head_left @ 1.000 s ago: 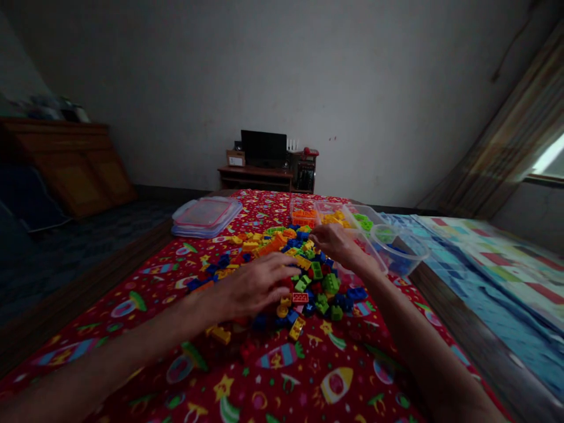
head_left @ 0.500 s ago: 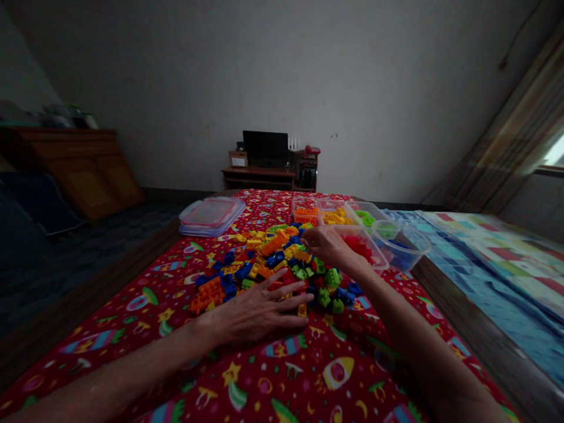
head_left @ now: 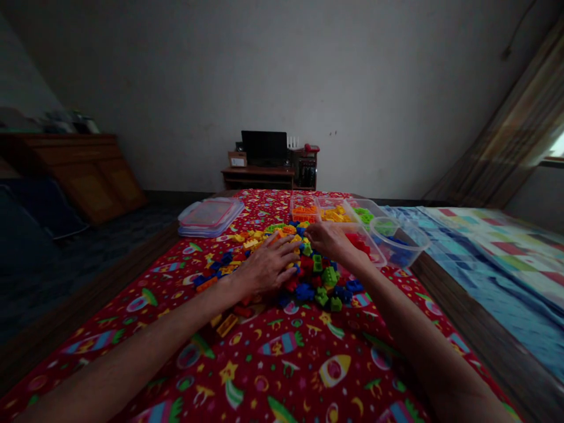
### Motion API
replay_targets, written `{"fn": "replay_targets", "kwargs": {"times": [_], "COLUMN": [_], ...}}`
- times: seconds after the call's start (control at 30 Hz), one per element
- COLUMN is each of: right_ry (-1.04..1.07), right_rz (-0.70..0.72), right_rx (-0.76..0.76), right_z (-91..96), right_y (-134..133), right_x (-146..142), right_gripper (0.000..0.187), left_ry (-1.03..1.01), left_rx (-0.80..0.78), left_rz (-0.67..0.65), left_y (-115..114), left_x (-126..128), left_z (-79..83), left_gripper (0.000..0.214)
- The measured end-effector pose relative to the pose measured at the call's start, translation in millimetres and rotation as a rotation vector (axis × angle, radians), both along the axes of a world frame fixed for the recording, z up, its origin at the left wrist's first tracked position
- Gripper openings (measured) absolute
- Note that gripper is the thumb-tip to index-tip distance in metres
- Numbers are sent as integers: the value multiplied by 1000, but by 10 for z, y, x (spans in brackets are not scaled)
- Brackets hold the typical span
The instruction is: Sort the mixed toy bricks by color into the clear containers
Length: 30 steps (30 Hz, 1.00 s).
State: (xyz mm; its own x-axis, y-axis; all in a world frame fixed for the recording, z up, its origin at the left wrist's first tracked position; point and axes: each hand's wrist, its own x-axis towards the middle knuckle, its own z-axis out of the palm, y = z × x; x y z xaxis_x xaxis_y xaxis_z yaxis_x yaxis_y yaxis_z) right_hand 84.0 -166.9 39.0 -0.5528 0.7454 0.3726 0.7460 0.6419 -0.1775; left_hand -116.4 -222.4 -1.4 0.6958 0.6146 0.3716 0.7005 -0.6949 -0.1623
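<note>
A heap of small plastic building bricks [head_left: 308, 276] in orange, yellow, blue, green and red lies on a red patterned cloth [head_left: 282, 364]. My left hand [head_left: 268, 264] rests flat on the heap with fingers spread, holding nothing. My right hand [head_left: 328, 239] hovers at the heap's far right side, fingers curled over the bricks; what they hold, if anything, is hidden. Just right of it stands a clear box with red bricks [head_left: 363, 245].
Clear boxes with orange [head_left: 304, 212], yellow [head_left: 335, 214] and green bricks [head_left: 365, 216] stand behind the heap, a round tub with blue bricks [head_left: 399, 241] at right. Stacked lids [head_left: 210, 214] lie at far left. The table's right edge [head_left: 462, 329] meets a checked mat.
My left hand slid forward from the heap's near edge onto its middle, pushing bricks together. My right hand dropped slightly toward the bricks.
</note>
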Motion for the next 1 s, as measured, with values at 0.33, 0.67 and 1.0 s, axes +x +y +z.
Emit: {"fn": "replay_targets", "kwargs": {"times": [0.33,0.67,1.0], "right_ry": [49,27,-28], "right_rz": [38,-1,14], "right_rx": [-33,-23,-46], "right_z": [-62,30,55], "right_y": [47,-16,-79], "right_x": [112,83,55], "right_gripper": [18,18,20], "left_ry": [-349,-456,-407], "left_rx": [-72,-170,-226], "left_rz": [18,601,606], "left_y": [384,-795,-905], "left_x": [-349,-1318,-1046], "left_z": [-2,-512,-766], "left_gripper": [38,56,102]}}
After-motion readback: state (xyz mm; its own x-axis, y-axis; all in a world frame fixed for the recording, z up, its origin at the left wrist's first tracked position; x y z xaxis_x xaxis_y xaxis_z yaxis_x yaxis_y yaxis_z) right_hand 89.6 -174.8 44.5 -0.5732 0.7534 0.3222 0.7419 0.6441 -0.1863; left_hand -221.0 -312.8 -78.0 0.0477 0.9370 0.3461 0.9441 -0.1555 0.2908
